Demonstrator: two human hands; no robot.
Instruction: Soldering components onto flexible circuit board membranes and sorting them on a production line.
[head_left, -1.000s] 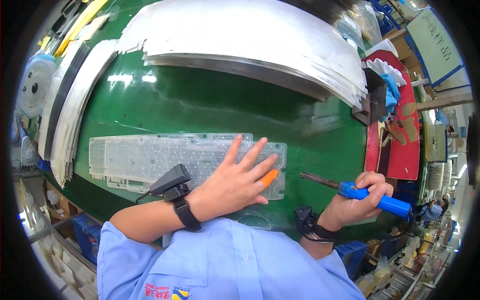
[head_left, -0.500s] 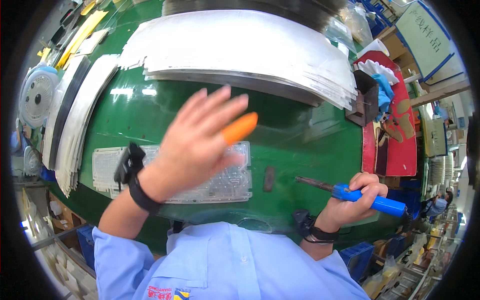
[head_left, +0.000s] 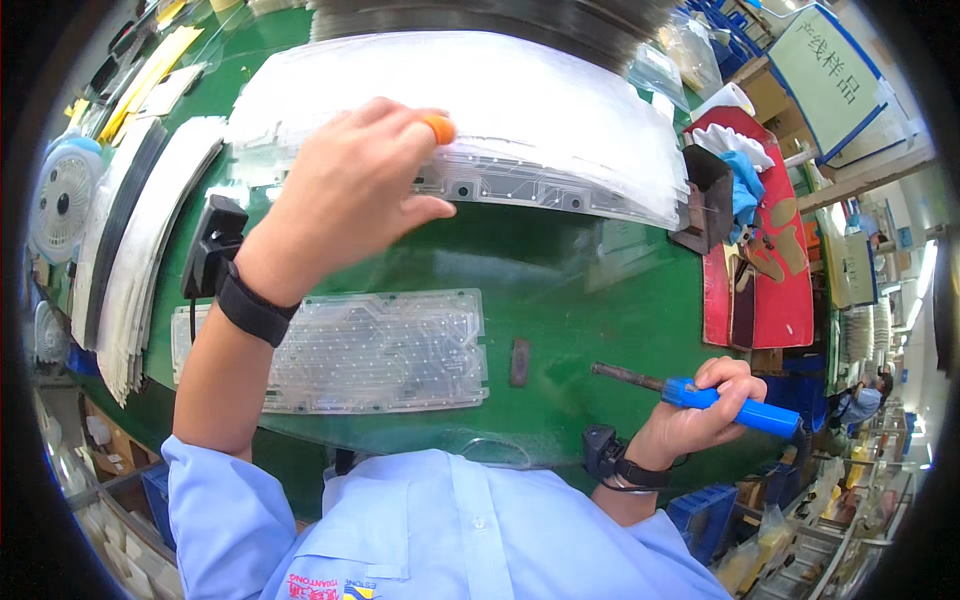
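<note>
My left hand [head_left: 365,170], an orange finger cot on one finger, reaches over the near edge of a white stack of sheets [head_left: 450,90]. Its fingers curl down on the top clear sheet with printed circuit traces [head_left: 540,190], with the thumb at the sheet's near edge; the exact contact is partly hidden. Closer to me, another clear circuit sheet [head_left: 385,350] lies flat on the green table, partly under my left forearm. My right hand [head_left: 700,415] is wrapped round the blue handle of a soldering iron [head_left: 735,408], its dark shaft pointing left. A small dark bar [head_left: 519,362] lies between them.
More stacked sheets [head_left: 165,240] lie at the left, near a small fan [head_left: 65,200]. To the right, a dark metal box [head_left: 708,195] stands beside a red board [head_left: 785,290] with a blue cloth [head_left: 740,185]. A person [head_left: 862,402] is far off at the right.
My left hand has moved up and away from over the near circuit sheet to the stack, its fingers curling. Circuit traces now show along the stack's near edge. The soldering iron stays in my right hand.
</note>
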